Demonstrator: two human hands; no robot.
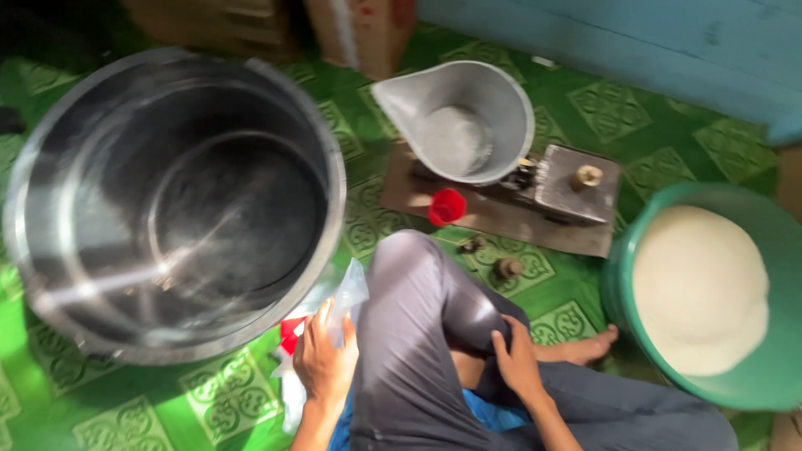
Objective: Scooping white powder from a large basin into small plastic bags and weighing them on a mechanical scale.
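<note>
My left hand (324, 361) grips a clear plastic bag (347, 294) beside my left knee, next to the rim of a big steel pot (180, 200). Red and white packaging (288, 334) lies under that hand. My right hand (518, 361) rests on my crossed leg in grey trousers, fingers curled against the cloth, holding nothing. Ahead of my knee stands a balance scale (568, 188) on a wooden board, with a grey metal scoop pan (459, 117) that holds a little white grain.
A green bucket (622, 276) heaped with white grain stands at the right by my bare foot. A small red cup (447, 206) and brass weights (507, 268) lie near the scale. Cardboard boxes (359, 29) and a blue wall are behind, on green patterned flooring.
</note>
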